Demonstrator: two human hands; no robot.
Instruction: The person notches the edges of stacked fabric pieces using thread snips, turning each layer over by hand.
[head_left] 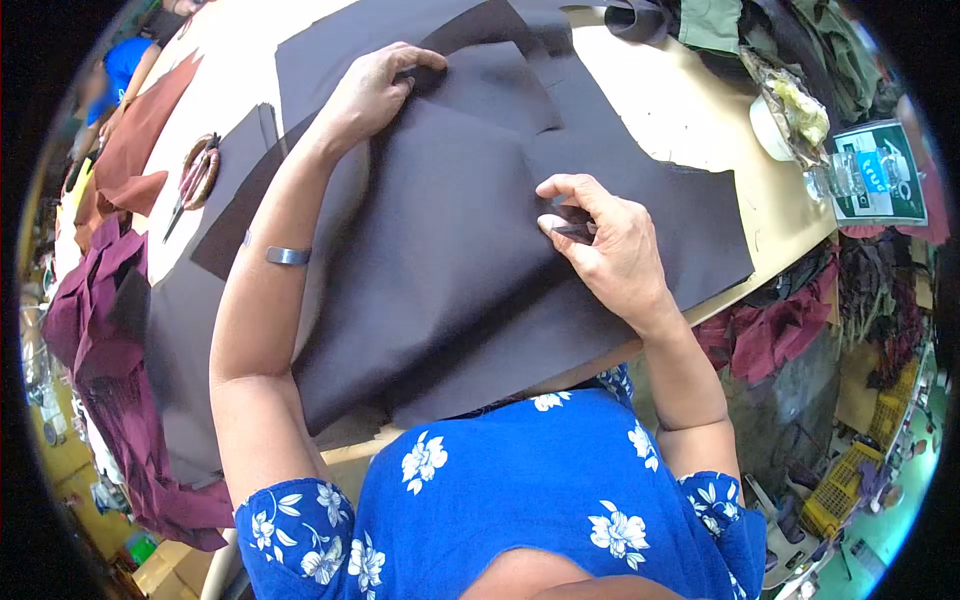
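A large dark grey-brown fabric piece [440,210] lies loosely folded over other dark cloth, a raised crease running down toward my body. At the far end my left hand [375,90] has its fingers curled and closed on the fabric's upper part. Its thumb is partly hidden behind the fingers. My right hand [610,240] pinches the same fabric at its right edge, where a dark fold shows between thumb and fingers. Beneath, a wider dark fabric layer [690,230] spreads across the table.
Scissors [197,180] with wrapped handles lie at left. Maroon cloth [110,370] hangs over the left edge, near rust-coloured cloth [150,130]. A bowl [770,128] and a clear bottle [860,173] stand at right. A person in blue [125,70] is at the far left.
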